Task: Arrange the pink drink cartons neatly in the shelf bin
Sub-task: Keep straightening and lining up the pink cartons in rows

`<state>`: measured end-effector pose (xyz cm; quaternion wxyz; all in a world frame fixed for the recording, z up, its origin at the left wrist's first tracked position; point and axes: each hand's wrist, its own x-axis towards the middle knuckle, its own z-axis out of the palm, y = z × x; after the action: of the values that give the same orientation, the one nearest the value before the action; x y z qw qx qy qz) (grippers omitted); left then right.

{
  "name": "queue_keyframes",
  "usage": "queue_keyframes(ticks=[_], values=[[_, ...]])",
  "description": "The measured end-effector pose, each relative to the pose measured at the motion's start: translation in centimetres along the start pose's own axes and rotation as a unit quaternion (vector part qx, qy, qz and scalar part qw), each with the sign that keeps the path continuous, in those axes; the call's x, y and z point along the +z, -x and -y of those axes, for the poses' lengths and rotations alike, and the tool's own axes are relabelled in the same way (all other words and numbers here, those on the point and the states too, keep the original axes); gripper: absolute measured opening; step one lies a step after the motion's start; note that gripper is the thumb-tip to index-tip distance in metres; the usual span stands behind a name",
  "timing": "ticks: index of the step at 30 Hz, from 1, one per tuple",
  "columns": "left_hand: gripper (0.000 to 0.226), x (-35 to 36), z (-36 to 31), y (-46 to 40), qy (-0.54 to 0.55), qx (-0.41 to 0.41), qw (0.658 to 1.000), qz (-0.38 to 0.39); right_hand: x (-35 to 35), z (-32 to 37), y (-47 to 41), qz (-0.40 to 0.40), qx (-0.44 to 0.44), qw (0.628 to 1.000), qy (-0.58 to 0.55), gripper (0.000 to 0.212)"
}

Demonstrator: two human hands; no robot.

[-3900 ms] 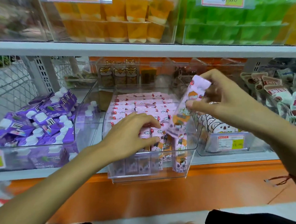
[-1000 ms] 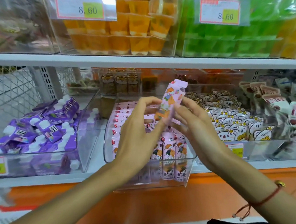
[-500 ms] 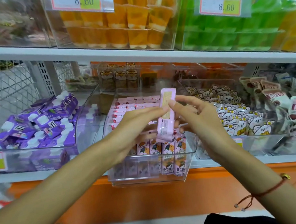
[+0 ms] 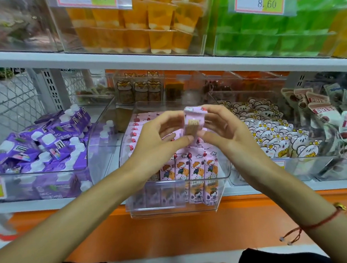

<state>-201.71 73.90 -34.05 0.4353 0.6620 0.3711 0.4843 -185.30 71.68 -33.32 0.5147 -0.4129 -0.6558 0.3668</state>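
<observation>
A clear plastic bin (image 4: 174,210) juts out from the middle shelf, packed with rows of pink drink cartons (image 4: 195,168) standing upright with cartoon faces forward. Above the bin, both hands hold one pink carton (image 4: 194,122) with its back panel and tan label toward me. My left hand (image 4: 159,140) pinches its left side between thumb and fingers. My right hand (image 4: 223,127) pinches its right side. The held carton hangs over the bin's front rows, apart from them.
A bin of purple capped cartons (image 4: 42,144) stands to the left, a bin of white bear-print packs (image 4: 275,132) to the right. The upper shelf board (image 4: 163,62) runs close above, carrying orange and green jelly cups. An orange ledge (image 4: 175,231) lies below.
The held carton has turned from tilted with its front showing to back panel toward me, and both hands have lifted it slightly and closed in on its sides.
</observation>
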Motion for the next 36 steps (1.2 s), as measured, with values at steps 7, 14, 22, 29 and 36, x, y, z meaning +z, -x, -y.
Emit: queue_keyframes(ticks=[7, 14, 22, 29, 36], values=[[0.041, 0.3, 0.2, 0.0, 0.015, 0.024, 1.000, -0.002, 0.0, 0.0, 0.1, -0.002, -0.049, 0.999, 0.003, 0.039], [0.037, 0.3, 0.4, -0.3, 0.218, -0.061, 0.974, -0.028, 0.4, 0.1, 0.5, -0.044, -0.080, 0.986, 0.138, 0.045], [0.057, -0.1, 0.2, 0.0, 0.061, 0.020, 0.994, -0.087, -0.9, 0.6, -0.1, -0.113, -0.018, 0.993, 0.005, 0.021], [0.037, 0.5, 0.1, 0.7, -0.054, 0.104, 0.991, 0.057, -2.6, -0.2, -0.6, -0.149, 0.077, 0.980, -0.108, 0.020], [0.028, -1.7, 0.4, -1.6, -0.118, 0.186, 0.971, -0.095, -3.7, -2.0, -0.1, -0.161, 0.082, 0.975, 0.127, 0.034]])
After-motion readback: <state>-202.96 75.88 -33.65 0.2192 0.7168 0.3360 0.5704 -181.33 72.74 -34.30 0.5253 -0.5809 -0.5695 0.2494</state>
